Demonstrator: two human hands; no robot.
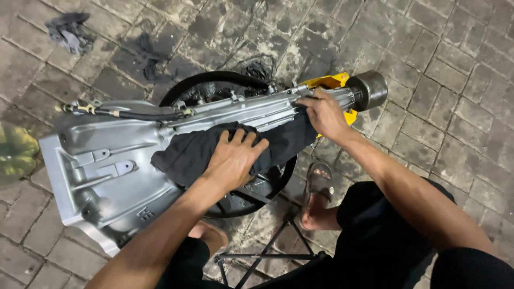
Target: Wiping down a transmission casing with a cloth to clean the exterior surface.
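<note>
Both forearms reach forward from the bottom of the view, bare to above the elbow, the person seated low with dark shorts and sandalled feet on the paving.

Left hand (234, 159): arm extended up from lower left, wrist straight, palm down. Fingers spread and flat, pressed onto a dark cloth (198, 152); not clenched, the cloth lies under the palm rather than being gripped in a fist.

Right hand (324, 115): arm comes in from the lower right, elbow bent, wrist cocked slightly inward. Fingers curled over the narrow rear section of the gearbox housing (134, 160), touching both the metal and the far end of the cloth (whether the fingers close fully around anything cannot be told from this angle).

Gearbox housing: cast silvery-grey metal, matte, ribbed lengthwise along the narrow tail, flaring to a wide bell shape at the left. It lies on its side across a black tyre (214, 85), which rests on the floor. A dark cylindrical end piece (369, 90) caps the tail, with a yellow part (329, 82) just behind it. A black cable (123, 113) runs along the upper edge.

Cloth: soft, crumpled, black, draped over the housing's middle.

Floor (455, 107): grey interlocking paving bricks, stained; a crumpled rag (68, 32) lies at upper left.
</note>
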